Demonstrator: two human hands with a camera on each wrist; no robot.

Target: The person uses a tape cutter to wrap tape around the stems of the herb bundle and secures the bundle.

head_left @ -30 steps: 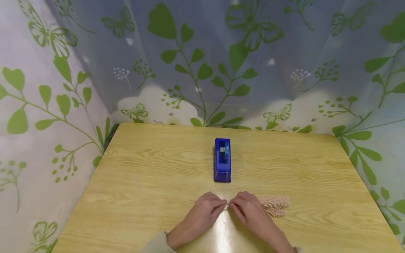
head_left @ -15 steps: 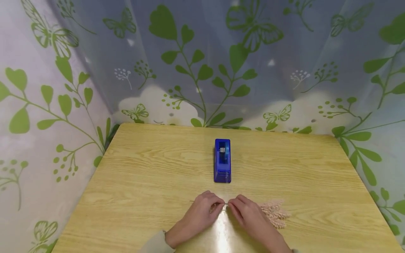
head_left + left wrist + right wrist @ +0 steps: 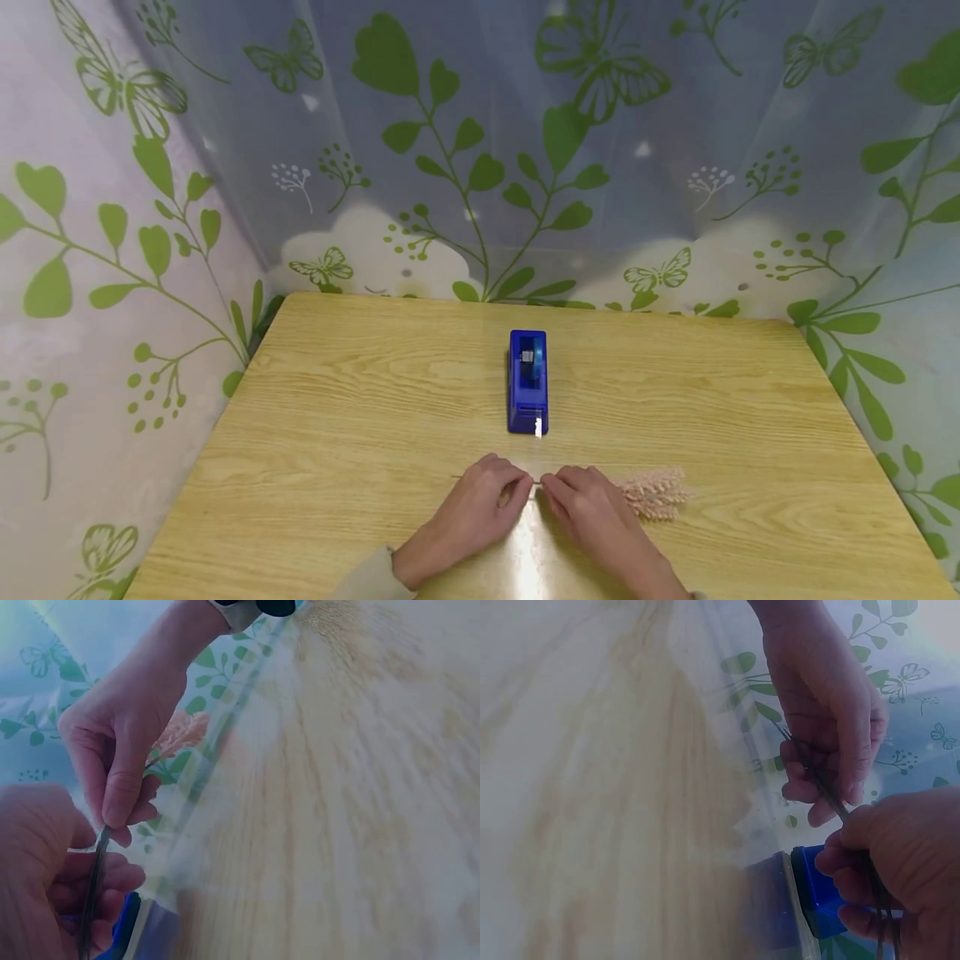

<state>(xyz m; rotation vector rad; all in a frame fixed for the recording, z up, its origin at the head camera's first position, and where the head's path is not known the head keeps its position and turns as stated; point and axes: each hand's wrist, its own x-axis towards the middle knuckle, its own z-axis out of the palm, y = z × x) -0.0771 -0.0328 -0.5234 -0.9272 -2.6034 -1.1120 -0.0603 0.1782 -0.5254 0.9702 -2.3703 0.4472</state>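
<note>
Both hands meet over the table below the tape dispenser, pinching a bundle of thin dark stems. My left hand (image 3: pixel 480 504) holds the stems (image 3: pixel 94 889) toward their bare ends, which stick out to the left. My right hand (image 3: pixel 596 510) pinches them a short way to the right, leaving a small gap between the fingertips. Pale pink artificial flower sprigs (image 3: pixel 656 493) at the stems' other end spread out past the right hand. A blue tape dispenser (image 3: pixel 528 397) stands just ahead, and a clear strip of tape (image 3: pixel 537 427) runs from its front toward the stems.
The wood-grain table (image 3: pixel 360 392) is backed and flanked by a curtain (image 3: pixel 652 183) printed with green leaves and butterflies. Bright glare (image 3: pixel 527 558) lies on the tabletop between the forearms.
The flower sprigs swung toward the near side, then back up and closer together, as the stems turned in the fingers. The tape strip now glints at the dispenser's front. Both hands moved only slightly.
</note>
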